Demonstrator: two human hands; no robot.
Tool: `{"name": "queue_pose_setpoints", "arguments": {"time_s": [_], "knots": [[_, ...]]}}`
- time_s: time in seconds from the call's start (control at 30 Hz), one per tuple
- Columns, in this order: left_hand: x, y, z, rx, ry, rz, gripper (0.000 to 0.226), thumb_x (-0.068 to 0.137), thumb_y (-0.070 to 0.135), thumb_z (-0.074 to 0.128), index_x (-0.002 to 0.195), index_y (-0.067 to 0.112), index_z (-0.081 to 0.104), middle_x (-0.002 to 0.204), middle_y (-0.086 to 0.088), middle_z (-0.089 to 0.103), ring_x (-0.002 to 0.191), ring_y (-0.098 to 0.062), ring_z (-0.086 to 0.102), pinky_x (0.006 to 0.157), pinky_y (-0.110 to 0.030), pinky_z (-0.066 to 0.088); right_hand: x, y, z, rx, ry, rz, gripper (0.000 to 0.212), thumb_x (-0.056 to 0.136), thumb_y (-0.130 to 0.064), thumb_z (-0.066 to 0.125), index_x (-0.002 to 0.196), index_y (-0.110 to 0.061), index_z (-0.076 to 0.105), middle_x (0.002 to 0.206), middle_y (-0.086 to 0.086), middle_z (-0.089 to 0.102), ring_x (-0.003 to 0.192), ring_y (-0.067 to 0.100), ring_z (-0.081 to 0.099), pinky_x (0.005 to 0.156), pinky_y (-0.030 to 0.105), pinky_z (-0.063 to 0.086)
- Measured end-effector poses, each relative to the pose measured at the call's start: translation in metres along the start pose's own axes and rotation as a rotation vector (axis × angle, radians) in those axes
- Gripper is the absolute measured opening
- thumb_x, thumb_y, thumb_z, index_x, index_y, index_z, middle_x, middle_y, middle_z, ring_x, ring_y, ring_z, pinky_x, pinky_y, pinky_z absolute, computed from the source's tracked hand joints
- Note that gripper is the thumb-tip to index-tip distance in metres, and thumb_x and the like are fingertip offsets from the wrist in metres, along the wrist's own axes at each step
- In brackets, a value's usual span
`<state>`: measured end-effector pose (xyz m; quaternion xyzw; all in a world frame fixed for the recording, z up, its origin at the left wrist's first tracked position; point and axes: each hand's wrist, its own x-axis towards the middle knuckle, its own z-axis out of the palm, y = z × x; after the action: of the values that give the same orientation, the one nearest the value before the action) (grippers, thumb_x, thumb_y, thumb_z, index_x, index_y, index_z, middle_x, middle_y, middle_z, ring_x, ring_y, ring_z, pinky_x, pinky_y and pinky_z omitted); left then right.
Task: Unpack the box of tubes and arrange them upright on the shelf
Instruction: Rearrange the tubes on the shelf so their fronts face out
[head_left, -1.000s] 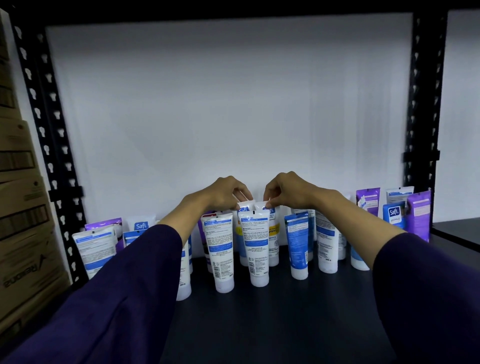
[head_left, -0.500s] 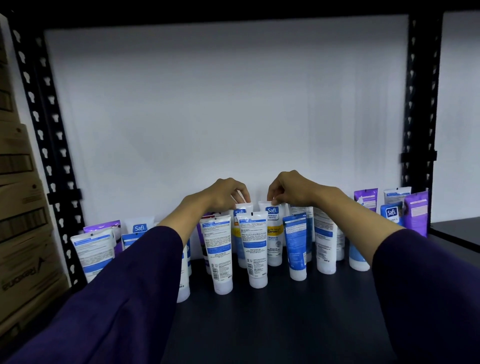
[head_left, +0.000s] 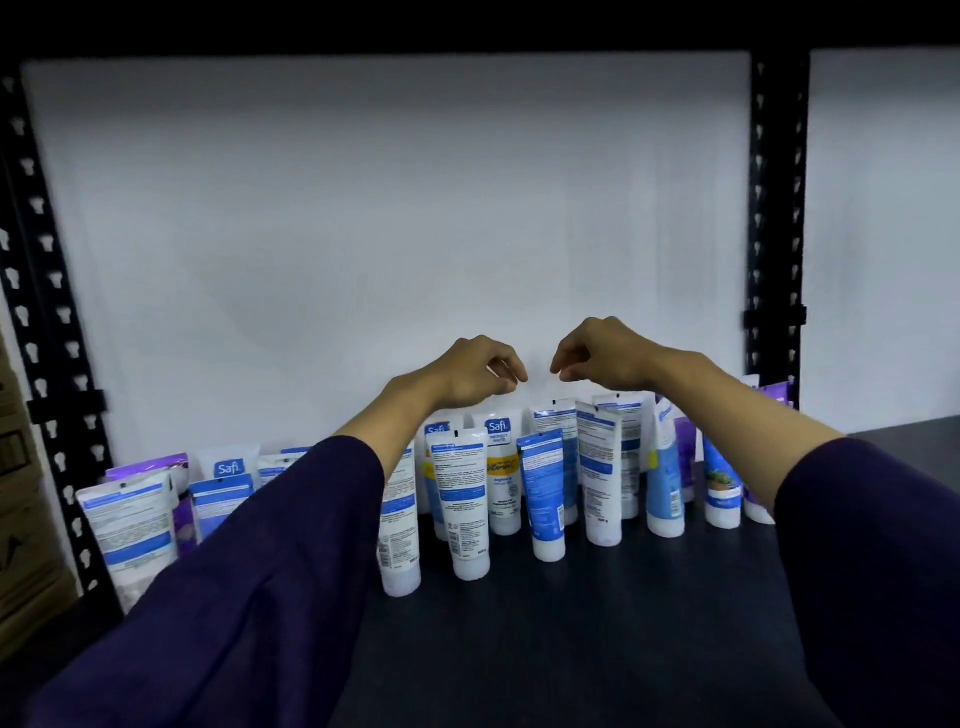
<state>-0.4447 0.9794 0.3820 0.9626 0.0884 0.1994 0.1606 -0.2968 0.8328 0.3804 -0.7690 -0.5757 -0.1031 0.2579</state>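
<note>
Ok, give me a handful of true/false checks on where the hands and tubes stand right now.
1. Both hands hold nothing. True: the left hand and right hand hang above the tubes with fingers loosely curled.
2. The Safi tube with the yellow band lies flat on the shelf. False: it stands upright on its cap.
3. The tubes stand toward the back of the shelf, leaving its front bare. True.
4. The left hand grips a blue tube. False: it touches no tube.
5. Purple tubes stand only at the shelf's right end. False: a purple tube stands at the left end too.
</note>
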Motion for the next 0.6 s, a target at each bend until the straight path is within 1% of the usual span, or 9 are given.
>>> {"name": "queue_pose_setpoints", "arguments": {"time_s": [0.07, 0.2, 0.3, 0.4, 0.53, 0.6], "knots": [[0.012, 0.011, 0.012, 0.031, -0.037, 0.015, 0.02, 0.091, 0.008, 0.06, 0.107, 0.016, 0.068, 0.111, -0.003, 0.067, 0.098, -0.008, 0.06, 0.079, -0.013, 0.042, -0.008, 0.012, -0.007, -0.032, -0.009, 0.028, 0.018, 0.087, -0.009, 0.067, 0.105, -0.009, 0.071, 0.104, 0.009, 0.07, 0.097, 0.019, 0.064, 0.086, 0.028, 0.051], [0.032, 0.023, 0.035, 0.144, -0.113, 0.014, 0.028, 0.092, 0.011, 0.06, 0.119, 0.014, 0.064, 0.12, -0.005, 0.065, 0.106, -0.014, 0.059, 0.087, -0.022, 0.042, -0.015, 0.032, -0.008, -0.092, -0.055, 0.069, 0.018, 0.086, -0.009, 0.067, 0.104, -0.009, 0.072, 0.105, 0.006, 0.07, 0.087, 0.011, 0.058, 0.08, 0.02, 0.044], [0.041, 0.026, 0.043, 0.191, -0.132, 0.013, 0.033, 0.091, 0.008, 0.06, 0.124, 0.013, 0.062, 0.122, -0.006, 0.063, 0.108, -0.015, 0.059, 0.086, -0.022, 0.043, -0.015, 0.043, -0.006, -0.098, -0.077, 0.101, 0.014, 0.085, -0.009, 0.069, 0.099, -0.01, 0.072, 0.102, 0.005, 0.07, 0.085, 0.011, 0.059, 0.075, 0.018, 0.044], [0.046, 0.026, 0.045, 0.177, -0.14, 0.022, 0.03, 0.089, 0.003, 0.06, 0.117, 0.014, 0.065, 0.116, -0.006, 0.065, 0.101, -0.014, 0.061, 0.079, -0.019, 0.044, -0.012, 0.05, -0.003, -0.106, -0.077, 0.106, 0.008, 0.084, -0.01, 0.07, 0.092, -0.009, 0.072, 0.094, 0.004, 0.069, 0.079, 0.011, 0.058, 0.062, 0.012, 0.041], [0.049, 0.024, 0.045, 0.105, -0.124, 0.061, 0.023, 0.086, -0.005, 0.061, 0.101, 0.01, 0.07, 0.106, -0.006, 0.069, 0.091, -0.011, 0.063, 0.072, -0.013, 0.049, -0.01, 0.055, 0.004, -0.099, -0.036, 0.095, 0.003, 0.084, -0.012, 0.069, 0.084, -0.009, 0.071, 0.087, 0.003, 0.067, 0.078, 0.014, 0.059, 0.059, 0.016, 0.041], [0.05, 0.023, 0.046, 0.087, -0.112, 0.08, 0.021, 0.085, -0.006, 0.061, 0.096, 0.009, 0.071, 0.103, -0.006, 0.07, 0.088, -0.01, 0.063, 0.073, -0.014, 0.05, -0.009, 0.055, 0.008, -0.076, -0.01, 0.103, 0.004, 0.084, -0.014, 0.07, 0.084, -0.01, 0.071, 0.084, 0.002, 0.063, 0.078, 0.015, 0.059, 0.057, 0.016, 0.041]]}}
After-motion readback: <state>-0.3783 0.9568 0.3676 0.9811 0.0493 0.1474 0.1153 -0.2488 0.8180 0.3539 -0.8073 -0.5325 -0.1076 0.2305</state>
